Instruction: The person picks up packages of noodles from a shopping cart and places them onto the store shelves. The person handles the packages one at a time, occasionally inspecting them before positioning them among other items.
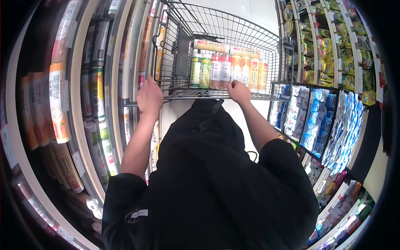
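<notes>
A wire shopping cart (221, 11) stands in front of me. Its handle bar (196, 98) runs across at my waist. My left hand (150, 98) is closed round the bar near its left end, and my right hand (239, 92) grips it right of the middle. Inside the basket, several cylinder-shaped noodle packs (214, 73) in green, red, orange and yellow wrappers are lined up side by side. Two more noodle packs (211, 45) lie crosswise along their far ends. My right hand overlaps the near ends of some orange packs.
Shelves with more noodle packs (59, 102) rise close along the left. On the right are shelves of yellow bags (327, 56) and a black rack with blue-and-white packets (316, 118). Pale floor tiles (255, 10) show beyond the cart.
</notes>
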The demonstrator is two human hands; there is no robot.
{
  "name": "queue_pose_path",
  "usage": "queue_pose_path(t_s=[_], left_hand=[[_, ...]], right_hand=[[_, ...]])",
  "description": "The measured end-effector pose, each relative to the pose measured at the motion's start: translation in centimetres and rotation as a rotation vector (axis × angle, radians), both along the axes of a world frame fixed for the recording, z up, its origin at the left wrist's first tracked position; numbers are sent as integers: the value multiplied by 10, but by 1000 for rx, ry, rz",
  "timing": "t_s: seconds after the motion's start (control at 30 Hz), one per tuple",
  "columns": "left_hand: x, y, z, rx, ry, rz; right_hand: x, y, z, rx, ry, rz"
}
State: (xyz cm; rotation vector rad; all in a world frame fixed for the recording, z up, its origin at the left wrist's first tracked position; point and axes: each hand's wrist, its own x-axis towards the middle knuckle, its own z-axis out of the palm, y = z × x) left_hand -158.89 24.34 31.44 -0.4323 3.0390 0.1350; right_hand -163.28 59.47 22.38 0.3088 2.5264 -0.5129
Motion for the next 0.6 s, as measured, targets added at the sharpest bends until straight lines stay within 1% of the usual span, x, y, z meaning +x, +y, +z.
queue_pose_path(t_s=[0.1,0.13,0.27,0.37,0.4,0.5,0.53,0.6], left_hand=[[-29,1,5,28,-63,44],[-35,1,0,32,-1,49],[-64,12,5,11,-7,169],[-75,11,-2,-17,-1,152],[-78,13,2,-26,-24,158],[-77,8,-6,-40,62,96],[-75,4,-13,-26,124,82],[-76,3,-9,-53,100,89]], right_hand=[[-19,3,-9,-35,30,29],[-25,4,-12,-24,23,39],[-43,7,-17,-48,10,49],[-53,8,-19,-62,-4,70],[-55,7,-15,-88,-16,33],[-59,13,-32,-119,-28,55],[-60,19,-43,-181,-12,61],[-73,36,-53,-517,-210,-201]])
